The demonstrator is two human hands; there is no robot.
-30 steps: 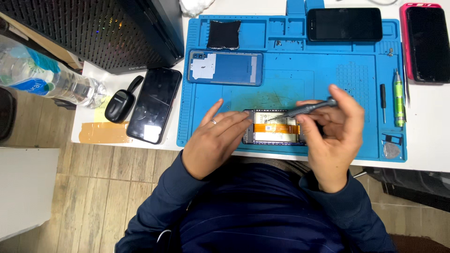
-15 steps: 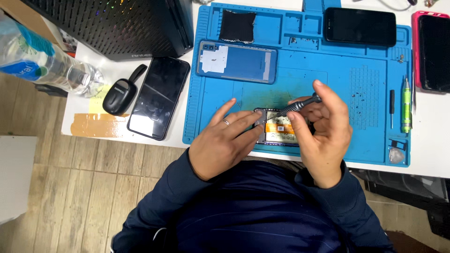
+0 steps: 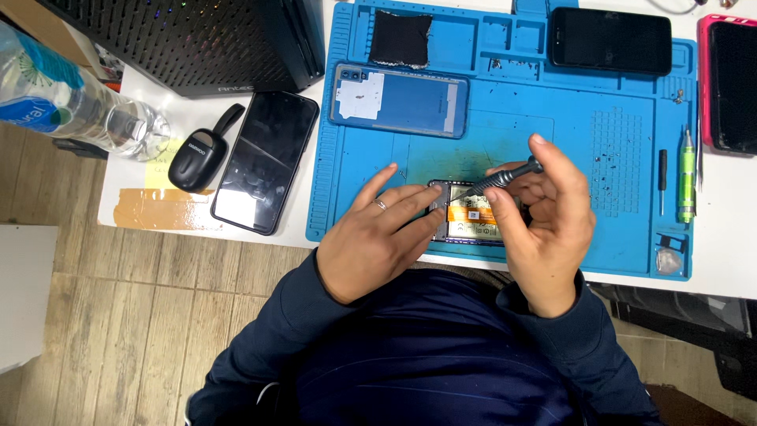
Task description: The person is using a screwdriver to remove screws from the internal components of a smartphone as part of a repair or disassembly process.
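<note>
An opened phone [image 3: 471, 221] with an orange battery lies on the blue work mat [image 3: 552, 150] near the table's front edge. My left hand [image 3: 374, 237] rests on its left end, fingers pressing the frame. My right hand [image 3: 544, 221] grips a grey screwdriver [image 3: 505, 177], whose tip points down at the phone's upper left part. Both hands cover most of the phone.
On the mat lie a blue phone back cover [image 3: 398, 100], a black square pad [image 3: 400, 37], a black phone [image 3: 609, 39], a green-handled tool [image 3: 688, 175] and a small black one [image 3: 662, 181]. Off the mat: a black phone [image 3: 264, 162], earbud case [image 3: 197, 156], water bottle [image 3: 71, 99], pink-cased phone [image 3: 729, 75], black computer case [image 3: 197, 39].
My right hand has turned the screwdriver and lowered its tip toward the phone's left part. The left hand stays on the phone. The view has shifted slightly.
</note>
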